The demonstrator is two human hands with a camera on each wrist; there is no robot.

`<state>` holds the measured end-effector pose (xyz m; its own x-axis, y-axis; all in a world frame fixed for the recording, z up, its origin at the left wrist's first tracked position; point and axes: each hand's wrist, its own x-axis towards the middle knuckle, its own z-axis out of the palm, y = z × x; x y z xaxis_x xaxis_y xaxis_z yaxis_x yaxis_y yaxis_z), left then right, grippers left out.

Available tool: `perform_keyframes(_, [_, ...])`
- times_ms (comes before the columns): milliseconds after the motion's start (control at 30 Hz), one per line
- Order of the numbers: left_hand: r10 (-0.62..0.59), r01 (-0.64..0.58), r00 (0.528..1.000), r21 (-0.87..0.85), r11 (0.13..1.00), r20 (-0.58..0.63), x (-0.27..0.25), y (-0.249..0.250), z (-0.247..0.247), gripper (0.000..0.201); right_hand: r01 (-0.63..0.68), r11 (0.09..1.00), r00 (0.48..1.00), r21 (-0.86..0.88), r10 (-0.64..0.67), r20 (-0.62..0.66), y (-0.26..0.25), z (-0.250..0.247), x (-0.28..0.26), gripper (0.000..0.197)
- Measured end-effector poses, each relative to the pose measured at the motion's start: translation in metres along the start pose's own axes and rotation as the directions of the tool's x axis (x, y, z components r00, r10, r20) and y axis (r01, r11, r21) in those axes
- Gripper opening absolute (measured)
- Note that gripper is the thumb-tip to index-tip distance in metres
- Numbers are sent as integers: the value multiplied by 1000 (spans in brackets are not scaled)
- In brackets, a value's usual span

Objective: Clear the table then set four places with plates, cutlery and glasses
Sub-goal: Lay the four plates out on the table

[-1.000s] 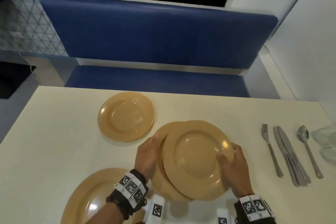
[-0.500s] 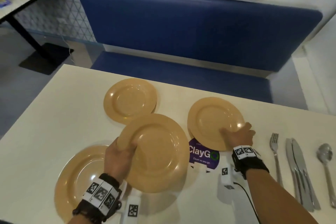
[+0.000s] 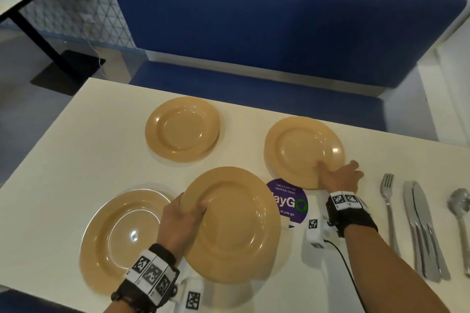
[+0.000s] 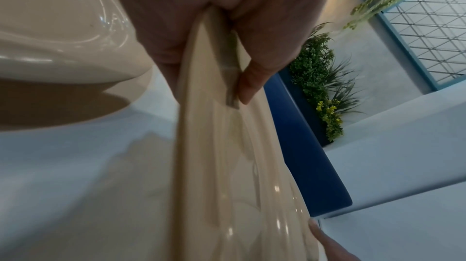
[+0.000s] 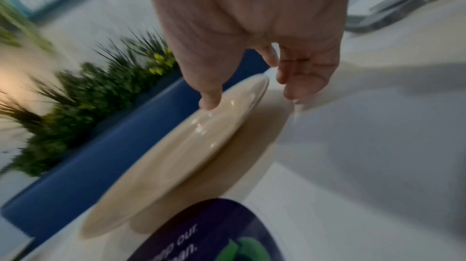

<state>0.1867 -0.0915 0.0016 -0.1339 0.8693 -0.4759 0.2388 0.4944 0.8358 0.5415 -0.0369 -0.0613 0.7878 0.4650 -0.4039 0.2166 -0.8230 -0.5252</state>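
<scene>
Now the table (image 3: 76, 150) carries four plates where a second ago two of them were stacked in both my hands, so I take the sticker (image 3: 288, 199) as my landmark. Largest first: the near-left plate (image 3: 122, 239) lies flat well left of the sticker, and the far-left plate (image 3: 182, 128) sits beyond it, up and left of the sticker. The stack has split. My left hand (image 3: 180, 223) grips the third plate (image 3: 234, 223) by its left rim, thumb on top and fingers curled under, and in the left wrist view it looks tilted off the table, just left of the sticker and overlapping its edge. My right hand (image 3: 339, 178) has carried the fourth plate (image 3: 304, 150) just beyond the sticker; the thumb presses its near rim while the other fingers hang loose beside the edge, so that hand is opening rather than gripping. I judge this plate nearly down, its near edge looking a little raised. Right of the sticker lie the fork (image 3: 389, 207), knives (image 3: 422, 231) and spoon (image 3: 460, 216), untouched. Plates are almost placed; cutlery and glasses remain.
</scene>
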Motion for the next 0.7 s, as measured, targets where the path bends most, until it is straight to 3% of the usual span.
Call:
perform_keyframes(100, [-21, 19, 993, 21, 1000, 112, -3, -6, 9, 12, 183, 981, 982, 68, -179, -53, 28, -29, -48, 77])
perform_keyframes(167, [-33, 23, 978, 51, 998, 208, -11, -15, 23, 11, 238, 964, 950, 117, -257, 179, 61, -44, -97, 54])
perform_keyframes(233, [-57, 36, 949, 74, 997, 310, -24, -26, 39, 16, 184, 978, 852, 98, -208, 480, 101, -48, -140, 29])
perform_keyframes(267, [-56, 18, 933, 109, 994, 355, -30, -34, 47, 21, 136, 988, 830, 77, -156, 536, 122, -48, -156, 26])
perform_keyframes(367, [-15, -152, 888, 324, 934, 460, -36, -64, 67, 40, 11, 1000, 894, 8, -14, 447, 168, -47, -178, 25])
perform_keyframes(467, [-21, -370, 839, 600, 710, 543, -36, -85, 78, 39, -10, 999, 923, -45, 27, 383, 187, -54, -187, 17])
perform_keyframes(600, [-103, -426, 840, 764, 484, 533, -37, -89, 84, 46, -11, 997, 917, -74, 39, 396, 199, -61, -185, 25])
perform_keyframes(700, [-118, -446, 837, 790, 420, 535, -37, -90, 87, 51, -5, 990, 899, -144, 68, 434, 205, -65, -179, 33])
